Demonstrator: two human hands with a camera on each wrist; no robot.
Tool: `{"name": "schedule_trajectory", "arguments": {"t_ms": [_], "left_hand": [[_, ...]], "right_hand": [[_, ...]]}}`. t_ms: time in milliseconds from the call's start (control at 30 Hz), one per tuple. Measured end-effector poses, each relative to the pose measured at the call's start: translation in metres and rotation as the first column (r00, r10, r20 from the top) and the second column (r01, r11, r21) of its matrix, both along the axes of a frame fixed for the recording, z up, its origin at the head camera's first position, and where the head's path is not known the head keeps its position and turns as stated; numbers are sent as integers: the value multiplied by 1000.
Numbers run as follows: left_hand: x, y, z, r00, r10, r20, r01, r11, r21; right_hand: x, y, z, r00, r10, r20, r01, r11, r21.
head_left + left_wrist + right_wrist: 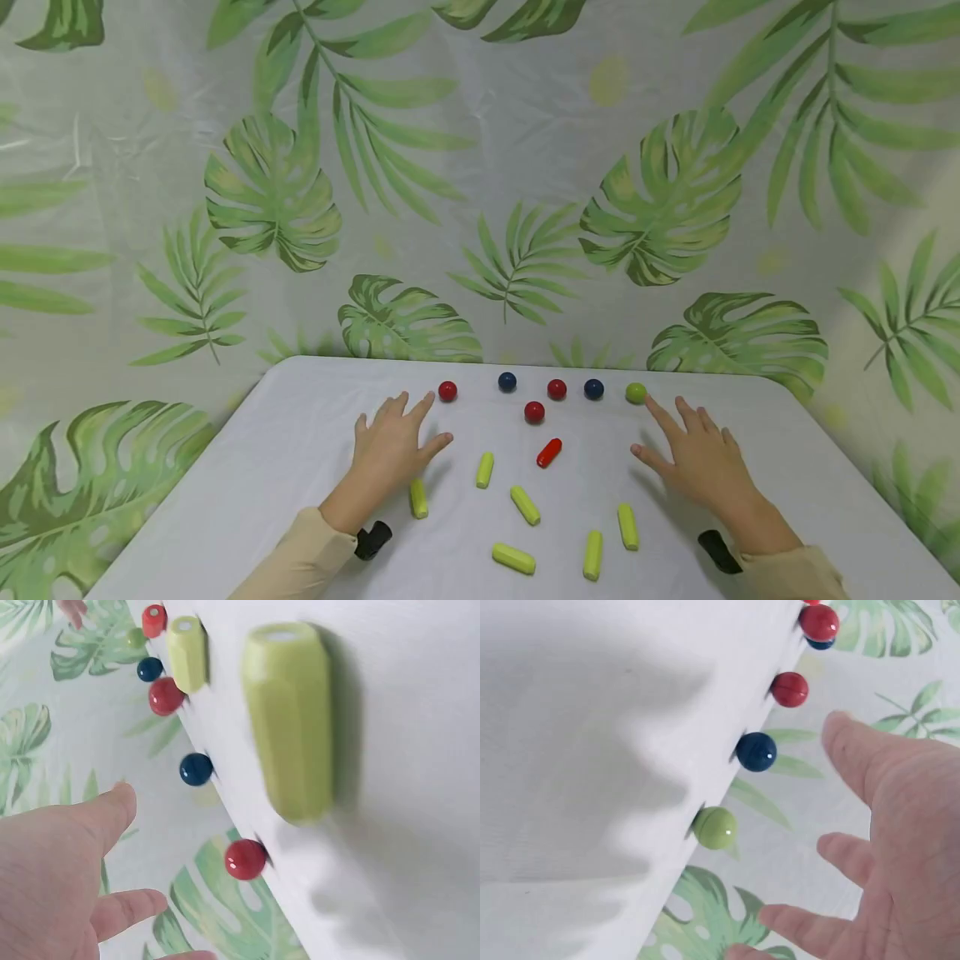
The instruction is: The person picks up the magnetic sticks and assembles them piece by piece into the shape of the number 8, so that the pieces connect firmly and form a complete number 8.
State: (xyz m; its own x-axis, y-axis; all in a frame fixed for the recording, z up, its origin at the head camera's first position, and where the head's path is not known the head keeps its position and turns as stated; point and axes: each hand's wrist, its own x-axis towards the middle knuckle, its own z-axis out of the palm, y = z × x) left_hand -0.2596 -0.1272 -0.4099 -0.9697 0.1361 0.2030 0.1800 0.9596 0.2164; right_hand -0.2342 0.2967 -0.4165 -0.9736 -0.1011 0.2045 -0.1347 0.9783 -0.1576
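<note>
Left hand [388,450] hangs spread and released over the white table [300,467]; a red ball [447,391] sits just beyond its fingertips, a yellow-green stick [419,502] right of its wrist. Further right of that hand: two blue balls [507,382], two more red balls [534,412], one red stick [549,452], five yellow-green sticks. Right hand [705,462] hangs spread, released; a green ball [636,393] lies left of its index finger, apart in the wrist view.

White table [585,467], coloured balls [534,412], short sticks [525,506]
</note>
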Motion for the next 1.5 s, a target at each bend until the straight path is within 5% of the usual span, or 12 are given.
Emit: {"name": "schedule_trajectory", "arguments": {"t_ms": [300,533,967,1500], "left_hand": [[-1,39,10,981,-179,-75,181,983,15],[-6,71,6,945,-326,33,313,928,202],[-8,113,-4,919,-371,131,316,895,315],[-13,135,-14,929,-335,155,283,916,283]], "right_hand": [[-21,1,8,996,84,-28,-87,991,-106],[-42,-3,13,989,149,1,-146,969,-198],[-78,-16,12,984,169,63,-148,956,-253],[-112,-19,6,979,128,157,-84,961,-263]]}}
